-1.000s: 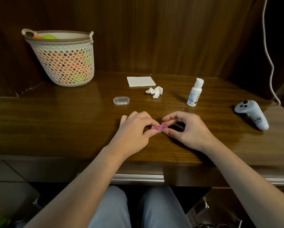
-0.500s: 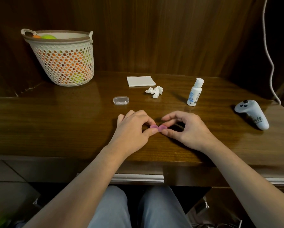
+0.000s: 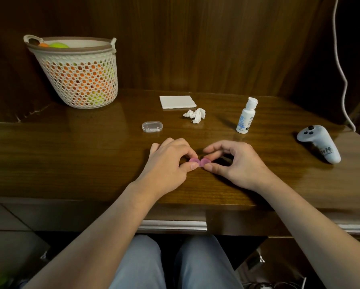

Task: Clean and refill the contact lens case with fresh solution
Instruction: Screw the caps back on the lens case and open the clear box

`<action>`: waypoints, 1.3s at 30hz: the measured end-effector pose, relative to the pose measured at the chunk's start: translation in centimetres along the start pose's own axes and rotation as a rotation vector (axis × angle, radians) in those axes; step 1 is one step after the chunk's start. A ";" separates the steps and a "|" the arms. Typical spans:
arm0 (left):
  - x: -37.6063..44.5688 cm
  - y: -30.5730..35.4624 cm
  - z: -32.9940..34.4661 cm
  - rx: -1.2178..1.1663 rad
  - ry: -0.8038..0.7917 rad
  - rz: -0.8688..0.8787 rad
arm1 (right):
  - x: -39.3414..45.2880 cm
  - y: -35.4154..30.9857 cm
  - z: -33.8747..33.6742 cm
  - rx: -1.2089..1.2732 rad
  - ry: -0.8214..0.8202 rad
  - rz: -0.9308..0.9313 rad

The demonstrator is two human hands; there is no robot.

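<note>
Case: pink case [image 3: 199, 162] on the counter [image 3: 70, 163], between both hands.
Left hand [image 3: 168, 163]: pinches left cap.
Right hand [image 3: 235, 163]: pinches right cap.
Change: grips barely shifted; caps likely being tightened or loosened.
Bottle [image 3: 246, 116]: beyond right hand, capped.

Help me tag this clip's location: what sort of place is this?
Probably a home desk or dresser nook, not a bathroom: a polished wooden tabletop with dark wood panelling behind, a basket of coloured balls, and a game-style controller.
</note>
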State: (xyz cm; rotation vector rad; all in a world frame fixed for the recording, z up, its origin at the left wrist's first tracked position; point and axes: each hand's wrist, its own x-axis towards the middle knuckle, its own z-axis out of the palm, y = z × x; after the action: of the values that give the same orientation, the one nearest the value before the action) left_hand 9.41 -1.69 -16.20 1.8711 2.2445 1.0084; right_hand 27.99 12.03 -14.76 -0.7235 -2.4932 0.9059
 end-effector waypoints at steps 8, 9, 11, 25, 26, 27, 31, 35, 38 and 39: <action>0.2 0.0 -0.1 -0.016 -0.020 -0.009 | 0.0 0.1 0.1 -0.015 0.005 -0.002; 0.1 0.0 0.0 -0.014 -0.017 -0.009 | 0.0 0.1 0.2 -0.016 0.006 -0.002; 0.0 0.0 0.1 -0.009 -0.003 -0.019 | 0.1 0.0 0.2 -0.023 0.008 0.002; 0.4 -2.0 -3.6 -0.239 0.250 -0.232 | 2.6 -2.7 -1.4 -0.126 0.038 0.005; 0.8 -2.7 -4.3 -0.249 0.290 -0.280 | 3.6 -3.4 -1.4 -0.120 0.056 -0.008; 1.2 -3.5 -5.1 -0.264 0.322 -0.331 | 4.8 -4.1 -1.2 -0.111 0.063 -0.024; 2.7 -6.9 -6.5 -0.203 0.345 -0.454 | 10.2 -6.7 1.0 -0.165 -0.002 -0.096; 4.1 -9.0 -7.3 -0.046 0.204 -0.543 | 15.1 -7.8 4.0 -0.282 -0.090 -0.095; 4.7 -9.6 -7.0 0.012 0.101 -0.544 | 17.4 -7.3 5.6 -0.337 -0.170 -0.077; 4.8 -9.8 -6.8 0.011 0.087 -0.540 | 17.8 -7.0 6.0 -0.348 -0.183 -0.080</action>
State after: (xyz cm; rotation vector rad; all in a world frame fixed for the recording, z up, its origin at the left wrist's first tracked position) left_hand -3.22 -0.95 -14.06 1.1247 2.5860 0.9868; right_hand 8.46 14.99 -11.16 -0.6642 -2.8601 0.5355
